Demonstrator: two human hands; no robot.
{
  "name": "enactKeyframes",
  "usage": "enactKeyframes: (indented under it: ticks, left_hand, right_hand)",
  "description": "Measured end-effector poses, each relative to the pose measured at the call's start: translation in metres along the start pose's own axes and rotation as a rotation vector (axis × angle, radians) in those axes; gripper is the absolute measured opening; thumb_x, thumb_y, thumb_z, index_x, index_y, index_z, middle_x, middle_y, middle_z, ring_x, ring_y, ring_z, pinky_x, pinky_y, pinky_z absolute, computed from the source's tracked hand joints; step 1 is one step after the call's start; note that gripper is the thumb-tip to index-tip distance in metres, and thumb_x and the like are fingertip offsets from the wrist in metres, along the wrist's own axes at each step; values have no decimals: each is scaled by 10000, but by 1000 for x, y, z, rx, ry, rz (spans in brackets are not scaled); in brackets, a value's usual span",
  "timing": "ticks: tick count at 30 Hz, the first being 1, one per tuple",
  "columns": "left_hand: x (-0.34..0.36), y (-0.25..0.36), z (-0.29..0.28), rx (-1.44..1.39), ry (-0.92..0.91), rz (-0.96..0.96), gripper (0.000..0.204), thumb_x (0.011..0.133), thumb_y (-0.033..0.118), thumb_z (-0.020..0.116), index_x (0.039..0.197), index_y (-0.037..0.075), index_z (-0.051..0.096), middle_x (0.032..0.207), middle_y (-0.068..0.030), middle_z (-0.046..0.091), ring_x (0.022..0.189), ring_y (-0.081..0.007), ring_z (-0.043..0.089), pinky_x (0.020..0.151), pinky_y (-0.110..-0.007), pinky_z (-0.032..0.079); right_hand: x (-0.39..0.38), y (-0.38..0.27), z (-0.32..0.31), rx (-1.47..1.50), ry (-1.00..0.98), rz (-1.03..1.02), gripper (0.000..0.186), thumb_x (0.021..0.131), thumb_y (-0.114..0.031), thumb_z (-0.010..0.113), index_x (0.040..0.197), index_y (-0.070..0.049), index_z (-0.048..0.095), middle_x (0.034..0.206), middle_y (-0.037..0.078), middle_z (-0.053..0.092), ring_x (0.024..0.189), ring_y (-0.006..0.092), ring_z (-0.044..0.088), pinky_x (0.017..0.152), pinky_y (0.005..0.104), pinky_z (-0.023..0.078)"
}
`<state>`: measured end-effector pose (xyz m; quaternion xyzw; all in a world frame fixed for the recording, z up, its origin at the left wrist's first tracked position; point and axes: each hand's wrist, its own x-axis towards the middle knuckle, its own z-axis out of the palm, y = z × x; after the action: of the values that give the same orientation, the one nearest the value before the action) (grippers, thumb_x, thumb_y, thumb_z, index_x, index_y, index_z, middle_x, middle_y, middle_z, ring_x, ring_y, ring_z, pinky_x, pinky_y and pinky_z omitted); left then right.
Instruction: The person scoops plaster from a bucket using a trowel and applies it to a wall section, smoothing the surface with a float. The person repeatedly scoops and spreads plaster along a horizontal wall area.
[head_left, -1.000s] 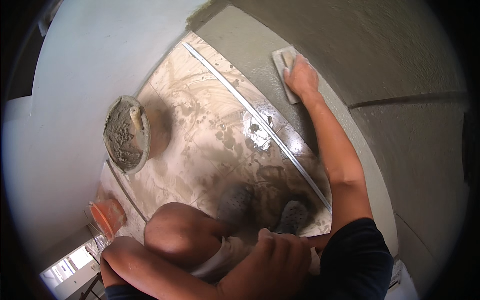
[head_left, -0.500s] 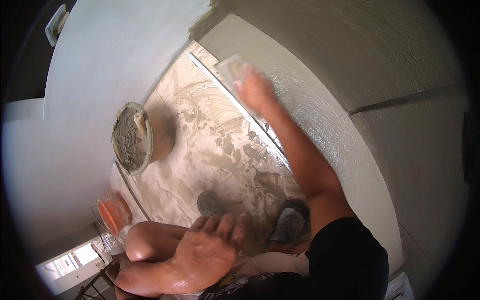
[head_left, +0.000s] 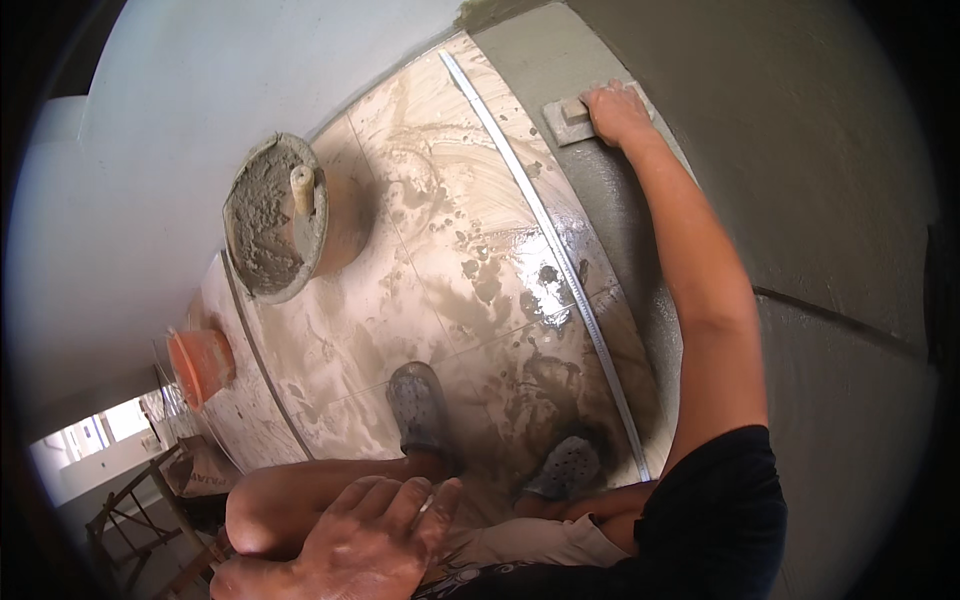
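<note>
My right hand (head_left: pixel 617 112) grips the handle of a flat rectangular plastering float (head_left: pixel 568 132). Its plate lies on a strip of smooth grey cement (head_left: pixel 610 185) beside the right-hand wall, toward the far end. My right arm reaches over the strip and hides part of it. Palm down, my left hand (head_left: pixel 365 540) rests by my left knee, fingers loosely spread and nothing in them. A long metal straightedge (head_left: pixel 532 205) lies on the tiled floor alongside the cement strip. Left of it stands a bucket (head_left: pixel 348 220) of wet mortar (head_left: pixel 265 225), with a tool handle (head_left: pixel 302 185) sticking out.
Wet smears and splashes cover the floor tiles (head_left: pixel 470 350). My feet, in grey clogs (head_left: pixel 418 405), stand between the bucket and the straightedge. An orange bucket (head_left: pixel 205 362) is farther left, near a thin dark strip (head_left: pixel 262 345) and a metal frame (head_left: pixel 135 515). A pale wall (head_left: pixel 230 80) rises behind.
My right hand has moved the float rightward across the cement, away from the straightedge and nearer the wall. The whole view has shifted; my left hand stays by the knee.
</note>
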<state>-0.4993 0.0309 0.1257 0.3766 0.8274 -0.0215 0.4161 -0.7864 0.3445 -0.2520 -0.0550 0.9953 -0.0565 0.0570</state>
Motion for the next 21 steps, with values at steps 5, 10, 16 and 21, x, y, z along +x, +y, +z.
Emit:
enactKeyframes:
  ticks: [5,10,16,21]
  left_hand:
    - [-15,-7,-2,-123,-28,-206,616,895,102,592,1482,-45,477,1320,-230,614,1177,-378,617,1026,-445,492]
    - [-24,-13,-23,-156,97,-213,591,896,171,683,1443,8,528,1291,-225,621,1123,-378,644,953,-473,534]
    - [-33,-26,-13,14,279,-293,676,895,185,737,1513,79,485,1348,-209,618,1095,-347,674,891,-464,599]
    - [-19,-5,-13,63,218,-377,746,685,349,846,1314,28,607,1146,-167,629,1002,-401,622,895,-494,497]
  right_hand:
    - [34,4,5,-99,-105,-71,293,976,-151,512,1132,-132,759,1214,147,727,1229,324,628,1054,484,466]
    - [10,8,11,-118,-199,-189,264,952,-135,542,1086,-130,770,1147,157,741,1171,341,656,1051,492,477]
    - [-77,14,11,-183,-230,-299,224,913,-116,569,1011,-72,765,1109,186,739,1122,334,669,996,481,499]
    - [-170,25,32,-95,-179,-327,247,943,-137,539,1029,-84,764,1153,104,741,1198,293,621,1061,460,445]
